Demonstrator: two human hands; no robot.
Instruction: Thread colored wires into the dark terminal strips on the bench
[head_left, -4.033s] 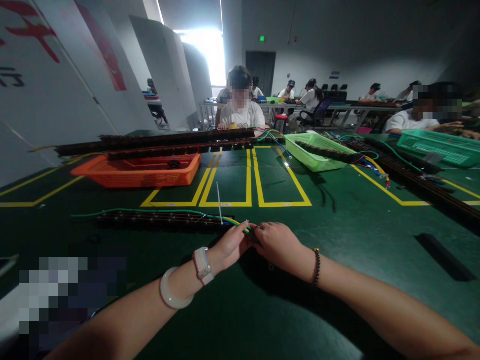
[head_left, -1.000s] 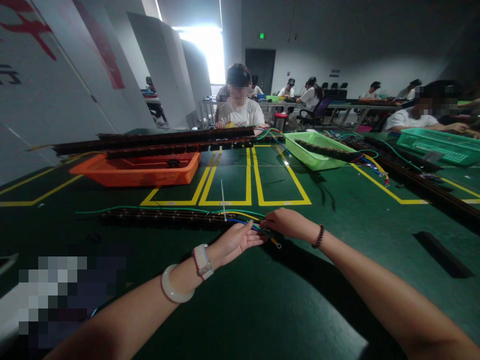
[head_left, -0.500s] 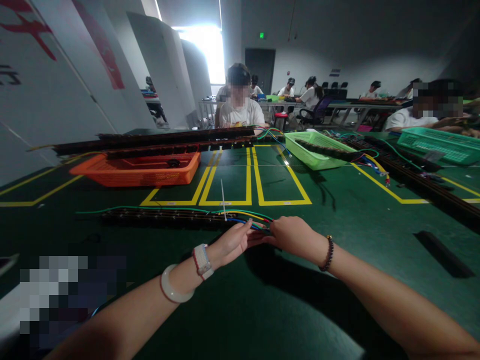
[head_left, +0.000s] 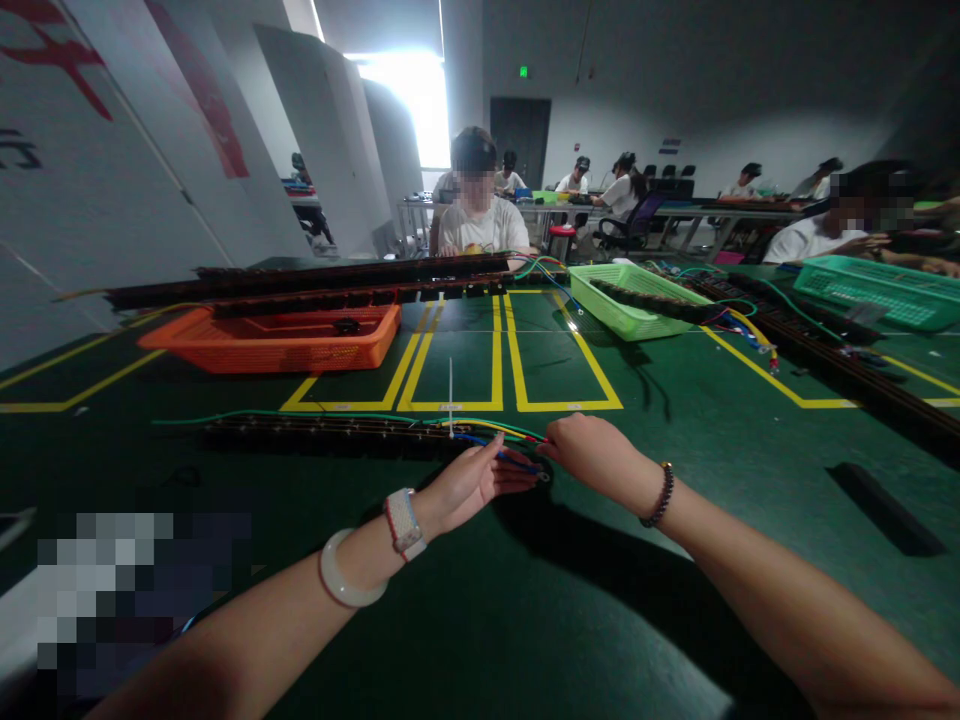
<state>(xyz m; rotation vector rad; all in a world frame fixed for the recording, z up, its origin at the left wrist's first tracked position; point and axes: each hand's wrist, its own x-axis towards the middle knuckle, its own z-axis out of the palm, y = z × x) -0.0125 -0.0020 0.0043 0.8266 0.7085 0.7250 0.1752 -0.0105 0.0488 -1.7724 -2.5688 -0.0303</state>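
Observation:
A long dark strip (head_left: 315, 434) of wired segments lies on the table in front of me. A blue wire (head_left: 487, 447) comes off its right end and crosses the fingers of my left hand (head_left: 480, 480). The thumb is over this wire, and its ring terminal (head_left: 543, 477) shows past the fingertips. My right hand (head_left: 589, 452) is closed at the end of a yellow wire (head_left: 495, 428) with a red sleeve. A green wire (head_left: 300, 415) runs along the strip towards the same hand; whether it is gripped too is hidden. From the strip's end a thin white cable tie (head_left: 451, 395) sticks up.
An orange basket (head_left: 300, 352) and a light green basket (head_left: 637, 325) stand farther back, with more dark strips (head_left: 315, 280) across and beside them. At right lie a short black bar (head_left: 885, 508) and a teal basket (head_left: 885, 292). A co-worker (head_left: 480, 215) sits opposite.
My right hand has moved slightly up and away from my left fingers. The blue wire's ring terminal, hidden before, now shows beyond the left fingertips.

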